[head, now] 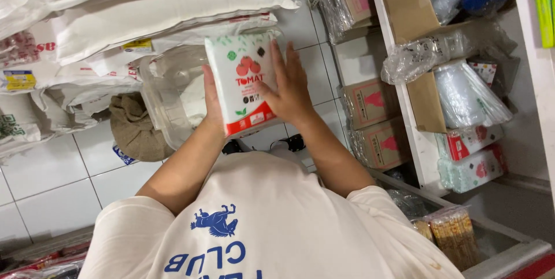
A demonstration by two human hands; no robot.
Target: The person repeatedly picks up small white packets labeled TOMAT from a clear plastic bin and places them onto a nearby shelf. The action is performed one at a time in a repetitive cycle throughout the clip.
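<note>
A flat white package (245,85) with tomato pictures and a red band along its lower edge is held between both hands in front of my chest. My left hand (211,95) grips its left edge, mostly hidden behind it with only the thumb side showing. My right hand (289,85) lies with fingers spread over the package's right side and front. The package hangs above a clear plastic tub (167,102) on the floor.
White sacks (144,13) are stacked at the upper left, with a brown burlap bag (133,128) beside the tub on the white tiled floor (52,180). A white shelf unit (419,140) on the right holds cardboard boxes (376,102), plastic-wrapped cups (462,94) and packets. Wrapped crackers (454,235) lie at the lower right.
</note>
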